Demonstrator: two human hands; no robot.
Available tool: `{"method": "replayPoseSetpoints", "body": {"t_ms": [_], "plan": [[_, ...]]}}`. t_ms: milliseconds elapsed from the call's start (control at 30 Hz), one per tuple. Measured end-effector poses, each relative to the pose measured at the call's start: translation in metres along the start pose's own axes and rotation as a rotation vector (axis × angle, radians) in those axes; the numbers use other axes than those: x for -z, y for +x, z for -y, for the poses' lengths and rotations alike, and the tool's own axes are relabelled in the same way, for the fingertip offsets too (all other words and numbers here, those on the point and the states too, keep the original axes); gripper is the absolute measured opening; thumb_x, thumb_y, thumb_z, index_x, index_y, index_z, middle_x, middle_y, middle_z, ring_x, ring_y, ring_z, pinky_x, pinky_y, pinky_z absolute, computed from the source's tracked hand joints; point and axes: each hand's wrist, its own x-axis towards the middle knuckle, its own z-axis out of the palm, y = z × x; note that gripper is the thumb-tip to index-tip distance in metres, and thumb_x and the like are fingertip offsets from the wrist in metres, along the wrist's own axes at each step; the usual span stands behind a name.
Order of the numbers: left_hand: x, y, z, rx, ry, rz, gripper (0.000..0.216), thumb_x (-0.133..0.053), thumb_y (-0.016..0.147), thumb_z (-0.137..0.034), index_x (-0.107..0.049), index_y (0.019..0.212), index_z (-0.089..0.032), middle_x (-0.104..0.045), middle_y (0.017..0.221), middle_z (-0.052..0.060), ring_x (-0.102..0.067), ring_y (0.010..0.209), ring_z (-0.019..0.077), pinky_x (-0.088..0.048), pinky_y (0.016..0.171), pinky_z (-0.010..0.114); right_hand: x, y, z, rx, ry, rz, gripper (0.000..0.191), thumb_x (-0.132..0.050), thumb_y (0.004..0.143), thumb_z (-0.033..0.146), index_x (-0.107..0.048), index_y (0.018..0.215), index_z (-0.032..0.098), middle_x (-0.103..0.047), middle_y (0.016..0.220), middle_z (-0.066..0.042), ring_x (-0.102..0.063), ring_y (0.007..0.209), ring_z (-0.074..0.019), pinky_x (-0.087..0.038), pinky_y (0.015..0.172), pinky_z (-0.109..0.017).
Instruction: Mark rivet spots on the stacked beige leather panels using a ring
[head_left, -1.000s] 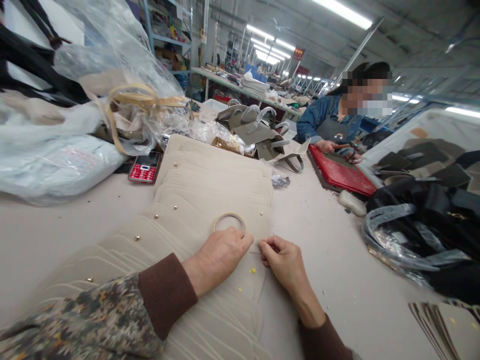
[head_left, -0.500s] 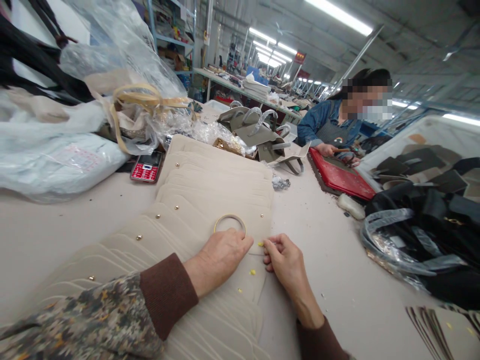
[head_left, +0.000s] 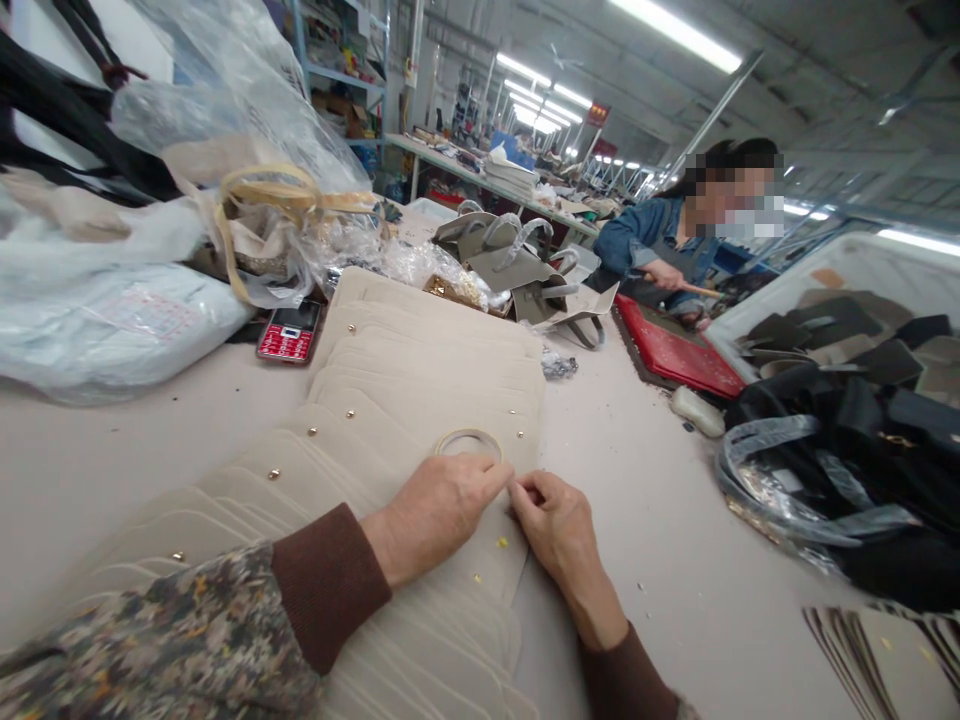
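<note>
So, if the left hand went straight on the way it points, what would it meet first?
Probably the right hand: its fingertips appear just ahead of the left hand, near the right edge of the beige panels. Depth is unclear, so the two may already touch.

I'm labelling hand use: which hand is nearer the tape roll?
Left: the left hand holds the tape roll at its near edge; the right hand is to its right, nearer the person.

Red-keyed phone point(head_left: 287, 335) near white plastic package point(head_left: 112, 325), red slab point(head_left: 667, 343), black bag point(head_left: 862, 413)
</note>
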Motion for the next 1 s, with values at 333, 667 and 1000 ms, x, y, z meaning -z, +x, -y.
{"method": "replayPoseSetpoints", "body": {"t_ms": [333, 667, 1000], "plan": [[-0.008, -0.002, 0.003, -0.099, -0.229, -0.176, 0.043, -0.050, 0.097, -0.019, -0.036, 0.137, -0.020, -0.071, 0.105, 0.006, -0.069, 0.093, 0.0187, -0.054, 0.079, 0.028, 0.021, -0.005, -0.007, 0.106, 0.537, 0.014, 0.020, -0.057, 0.091, 0.028, -0.071, 0.100, 0.019, -0.073, 0.085, -0.004, -0.065, 0.074, -0.0167, -0.050, 0.066, -0.026], [-0.002, -0.003, -0.001, -0.075, -0.272, -0.021, 0.023, -0.045, 0.097, -0.016, -0.044, 0.120, -0.019, -0.068, 0.098, 0.004, -0.067, 0.086, 0.0200, -0.048, 0.069, 0.028, 0.016, -0.008, 0.014, 0.566, 0.266, -0.204, 0.018, -0.053, 0.086, 0.005, -0.065, 0.084, 0.018, -0.069, 0.074, -0.004, -0.064, 0.068, -0.0138, -0.050, 0.065, -0.024], [-0.004, 0.002, 0.000, -0.038, -0.228, -0.090, 0.012, -0.048, 0.093, -0.012, -0.051, 0.084, -0.018, -0.058, 0.078, 0.000, -0.056, 0.071, 0.0161, -0.042, 0.065, 0.026, 0.005, -0.012, 0.019, 0.271, 0.356, -0.221, 0.014, -0.056, 0.078, 0.014, -0.069, 0.075, 0.017, -0.067, 0.063, -0.002, -0.061, 0.054, -0.0125, -0.049, 0.054, -0.023]]}}
